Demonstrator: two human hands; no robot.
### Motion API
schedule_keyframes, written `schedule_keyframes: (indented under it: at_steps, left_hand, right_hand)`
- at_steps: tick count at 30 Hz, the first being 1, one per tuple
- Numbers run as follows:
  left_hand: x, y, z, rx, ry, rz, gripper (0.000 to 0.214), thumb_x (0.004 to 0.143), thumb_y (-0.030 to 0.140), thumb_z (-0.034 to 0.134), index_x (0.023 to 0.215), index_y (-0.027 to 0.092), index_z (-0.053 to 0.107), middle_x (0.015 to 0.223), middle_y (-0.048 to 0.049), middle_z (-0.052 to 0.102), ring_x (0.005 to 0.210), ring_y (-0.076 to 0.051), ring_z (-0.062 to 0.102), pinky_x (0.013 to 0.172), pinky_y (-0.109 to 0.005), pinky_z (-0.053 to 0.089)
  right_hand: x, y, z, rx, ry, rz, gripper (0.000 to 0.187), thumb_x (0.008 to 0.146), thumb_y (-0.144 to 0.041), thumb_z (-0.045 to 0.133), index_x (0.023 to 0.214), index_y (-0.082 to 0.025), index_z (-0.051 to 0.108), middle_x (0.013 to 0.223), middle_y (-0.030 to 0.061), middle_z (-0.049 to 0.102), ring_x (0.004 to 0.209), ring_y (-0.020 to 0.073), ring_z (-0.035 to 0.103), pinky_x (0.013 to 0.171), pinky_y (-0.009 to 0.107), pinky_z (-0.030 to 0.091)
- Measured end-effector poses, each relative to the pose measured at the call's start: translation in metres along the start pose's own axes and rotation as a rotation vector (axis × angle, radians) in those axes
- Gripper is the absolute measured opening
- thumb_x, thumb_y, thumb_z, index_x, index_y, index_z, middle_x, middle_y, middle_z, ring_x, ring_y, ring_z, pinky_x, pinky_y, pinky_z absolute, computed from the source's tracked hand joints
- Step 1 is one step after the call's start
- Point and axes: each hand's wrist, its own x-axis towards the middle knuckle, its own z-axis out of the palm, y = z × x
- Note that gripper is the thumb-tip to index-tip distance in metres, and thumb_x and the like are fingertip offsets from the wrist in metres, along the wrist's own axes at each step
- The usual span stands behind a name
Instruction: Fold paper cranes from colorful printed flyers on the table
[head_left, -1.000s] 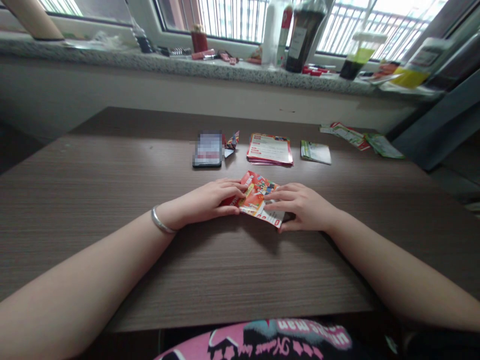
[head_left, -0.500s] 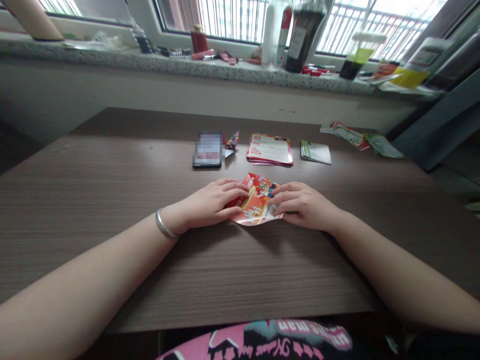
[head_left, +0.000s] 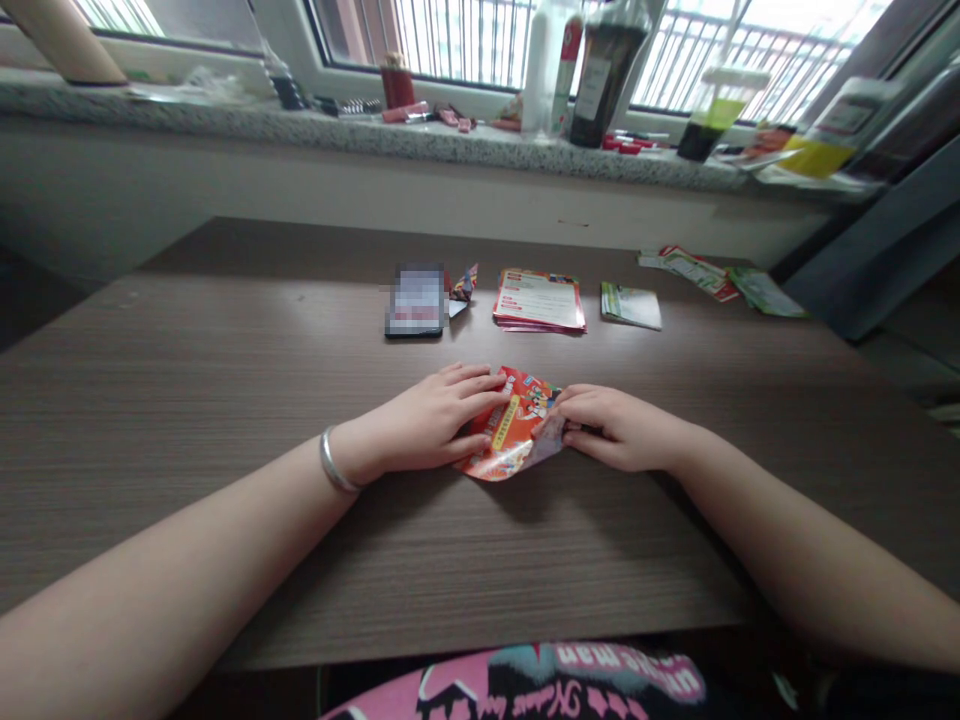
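A red and orange printed paper sheet [head_left: 516,432] lies partly folded on the brown wooden table [head_left: 225,380], just in front of me. My left hand [head_left: 435,420] presses flat on its left side with fingers stretched over the paper. My right hand [head_left: 611,428] pinches the sheet's right edge and lifts it, curling it inward. A silver bangle [head_left: 334,465] sits on my left wrist.
Farther back lie a phone [head_left: 415,299], a small folded paper figure [head_left: 463,286], a stack of red leaflets [head_left: 539,299], a green leaflet pile [head_left: 631,304] and loose papers [head_left: 712,272] at the right. The stone windowsill [head_left: 360,130] carries bottles and jars.
My right hand has gone from lying flat on the sheet to pinching its right edge and folding it up toward the left. The near white corner of the sheet has disappeared under the fold.
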Motion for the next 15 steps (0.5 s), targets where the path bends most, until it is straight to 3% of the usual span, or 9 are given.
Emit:
schedule_keyframes:
  at_steps: [4,9,15]
  left_hand:
    - [0.002,0.002,-0.002,0.018,0.043,0.046,0.042,0.093,0.034,0.055,0.131,0.018,0.057,0.133,-0.0111,0.06,0.123,-0.025,0.054,0.108,-0.041,0.043]
    - [0.0,0.003,-0.003,0.015,0.068,0.093,0.032,0.093,0.033,0.056,0.121,0.02,0.064,0.133,-0.0112,0.06,0.124,-0.027,0.054,0.106,-0.045,0.045]
    - [-0.001,0.002,-0.005,0.011,0.013,0.124,0.044,0.092,0.029,0.056,0.136,0.025,0.054,0.14,-0.0068,0.055,0.13,-0.031,0.049,0.105,-0.048,0.045]
  right_hand:
    - [-0.002,0.001,-0.004,0.051,-0.083,0.06,0.017,0.094,-0.021,0.045,0.085,-0.018,0.059,0.087,0.0067,0.061,0.083,0.018,0.055,0.078,0.031,0.045]
    - [-0.004,0.007,-0.008,0.121,-0.124,0.122,0.024,0.096,-0.028,0.041,0.082,-0.017,0.057,0.089,0.0067,0.06,0.082,0.018,0.055,0.076,0.031,0.043]
    - [-0.005,0.011,-0.011,0.114,-0.11,0.215,0.025,0.095,-0.032,0.041,0.075,-0.019,0.05,0.076,0.002,0.056,0.07,0.0153,0.05,0.066,0.028,0.037]
